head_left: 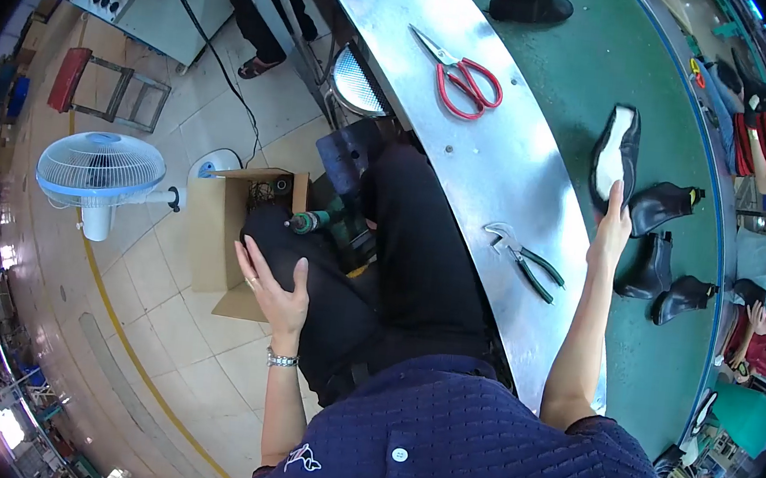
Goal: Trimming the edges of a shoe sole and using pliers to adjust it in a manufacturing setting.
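Observation:
My right hand (613, 233) reaches over the green belt, gripping the near end of a black shoe (631, 153) whose long white face is turned up. Its thumb lies along that end; the other fingers are mostly hidden. Close by on the belt are several black ankle boots (653, 265). My left hand (279, 295) holds nothing, with fingers apart, over my left thigh. Between my knees is a green and black power drill (333, 224), partly covered by my legs. Red-handled scissors (462, 87) and green-handled pliers (523, 257) lie on the metal ledge.
The metal ledge (473, 179) runs between my lap and the green belt (563, 81). Another black boot (529, 1) stands farther up the belt. On my left are an open cardboard box (214, 231), a fan (102, 174) and a red-topped stool (69, 80). Other people are around.

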`<state>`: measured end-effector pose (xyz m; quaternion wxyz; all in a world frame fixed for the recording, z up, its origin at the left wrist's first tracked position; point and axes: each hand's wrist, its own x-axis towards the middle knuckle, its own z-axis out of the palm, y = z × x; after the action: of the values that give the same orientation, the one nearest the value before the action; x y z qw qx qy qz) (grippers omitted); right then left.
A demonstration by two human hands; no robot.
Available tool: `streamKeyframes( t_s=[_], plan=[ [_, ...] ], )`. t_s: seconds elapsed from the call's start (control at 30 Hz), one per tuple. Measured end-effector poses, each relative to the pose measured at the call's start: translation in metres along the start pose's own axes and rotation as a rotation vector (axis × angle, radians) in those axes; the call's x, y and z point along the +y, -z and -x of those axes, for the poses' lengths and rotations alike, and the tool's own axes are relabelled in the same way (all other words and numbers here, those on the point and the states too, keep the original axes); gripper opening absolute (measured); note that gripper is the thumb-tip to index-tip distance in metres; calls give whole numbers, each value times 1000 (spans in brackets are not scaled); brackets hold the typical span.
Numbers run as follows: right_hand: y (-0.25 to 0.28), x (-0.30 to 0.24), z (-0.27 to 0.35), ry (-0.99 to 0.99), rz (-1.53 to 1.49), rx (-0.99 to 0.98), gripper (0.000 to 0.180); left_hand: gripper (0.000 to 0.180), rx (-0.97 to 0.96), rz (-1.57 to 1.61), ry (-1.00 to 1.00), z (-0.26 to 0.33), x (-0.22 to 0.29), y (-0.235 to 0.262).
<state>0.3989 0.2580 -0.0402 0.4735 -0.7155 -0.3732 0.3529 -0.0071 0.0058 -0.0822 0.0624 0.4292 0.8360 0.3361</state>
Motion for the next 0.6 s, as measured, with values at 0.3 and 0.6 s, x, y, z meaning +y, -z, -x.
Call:
streamKeyframes(
  t_s=[0.3, 0.6],
  plan=[
    [-136, -63, -100, 737, 566, -236, 42, 78, -2, -182, 5, 1, -9, -22],
    [-281, -97, -207, 531, 579, -417, 57, 75, -5, -135, 63, -4, -7, -25]
  ],
)
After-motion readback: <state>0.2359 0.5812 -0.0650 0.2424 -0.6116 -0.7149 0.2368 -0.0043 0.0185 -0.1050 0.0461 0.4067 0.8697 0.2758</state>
